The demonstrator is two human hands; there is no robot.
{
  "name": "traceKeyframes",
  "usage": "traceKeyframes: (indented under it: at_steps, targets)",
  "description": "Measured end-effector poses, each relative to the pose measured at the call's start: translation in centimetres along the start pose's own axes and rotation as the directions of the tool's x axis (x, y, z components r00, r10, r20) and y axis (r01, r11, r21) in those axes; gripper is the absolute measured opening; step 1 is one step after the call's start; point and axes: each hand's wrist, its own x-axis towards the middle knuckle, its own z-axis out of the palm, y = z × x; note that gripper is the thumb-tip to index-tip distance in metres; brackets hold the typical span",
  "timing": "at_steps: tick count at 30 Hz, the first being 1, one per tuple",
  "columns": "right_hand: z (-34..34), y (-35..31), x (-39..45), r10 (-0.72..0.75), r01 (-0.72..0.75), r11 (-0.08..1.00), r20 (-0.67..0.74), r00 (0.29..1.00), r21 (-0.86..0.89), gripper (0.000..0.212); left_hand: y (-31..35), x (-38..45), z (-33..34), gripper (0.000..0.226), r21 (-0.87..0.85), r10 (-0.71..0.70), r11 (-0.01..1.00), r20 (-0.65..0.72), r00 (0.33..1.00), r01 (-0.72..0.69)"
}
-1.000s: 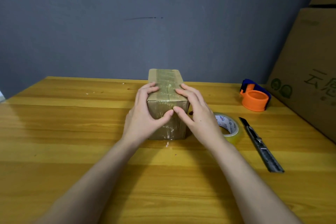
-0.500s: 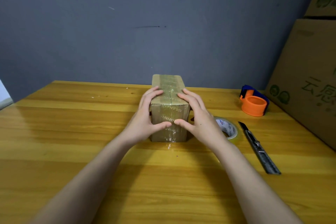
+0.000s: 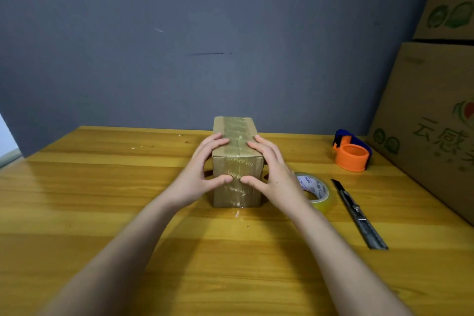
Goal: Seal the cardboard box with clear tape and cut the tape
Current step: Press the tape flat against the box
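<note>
Left hand and right hand clasp the near end of the box, on the tabletop left of the tape; likely light, stiff, tape-slick, best gripped at its sides.

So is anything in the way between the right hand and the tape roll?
No, nothing visible. The right hand holds the cardboard box, and the tape roll lies just beside its wrist.
</note>
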Motion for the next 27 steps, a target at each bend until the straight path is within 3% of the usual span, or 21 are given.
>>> traceKeyframes:
  at_steps: [9,14,16,18,20,23,25,27]
  targets:
    - [0.5,-0.8,0.0,0.056,-0.054,0.995,0.018,0.998,-0.081,0.087,0.3,0.6,-0.5,0.1,-0.058,-0.123,0.99,0.076,0.989,0.128]
    - [-0.3,-0.6,-0.2,0.123,-0.118,0.988,0.048,0.991,-0.1,0.1,1.6,0.2,0.5,0.122,0.038,-0.155,0.987,0.003,0.988,0.155]
    - [-1.0,-0.4,-0.5,0.137,-0.136,0.987,0.007,0.991,-0.086,0.092,3.1,-0.3,0.8,0.109,0.086,-0.11,0.989,-0.132,0.985,0.122]
    - [-1.8,0.1,-0.7,0.128,-0.13,0.99,-0.05,0.991,-0.054,0.077,4.9,-0.6,1.3,0.082,0.256,0.069,0.967,-0.271,0.96,0.002]
    - [-2.8,0.7,-1.0,0.119,-0.125,0.99,-0.093,0.989,-0.064,0.058,6.5,-0.6,2.0,0.056,0.446,0.273,0.887,-0.302,0.914,-0.118]
    - [-4.1,2.7,-1.3,0.086,-0.098,0.994,-0.216,0.973,-0.048,0.028,8.8,0.0,4.3,0.029,0.571,0.469,0.747,-0.089,0.879,-0.34]
    - [-4.9,4.2,-1.5,0.107,-0.112,0.994,-0.283,0.953,-0.003,0.016,9.5,0.6,6.7,0.028,0.605,0.473,0.661,0.124,0.872,-0.444]
    - [-5.5,5.4,-1.8,0.181,-0.167,0.983,-0.341,0.922,0.071,0.018,9.3,1.2,9.7,0.037,0.667,0.39,0.579,0.278,0.878,-0.469]
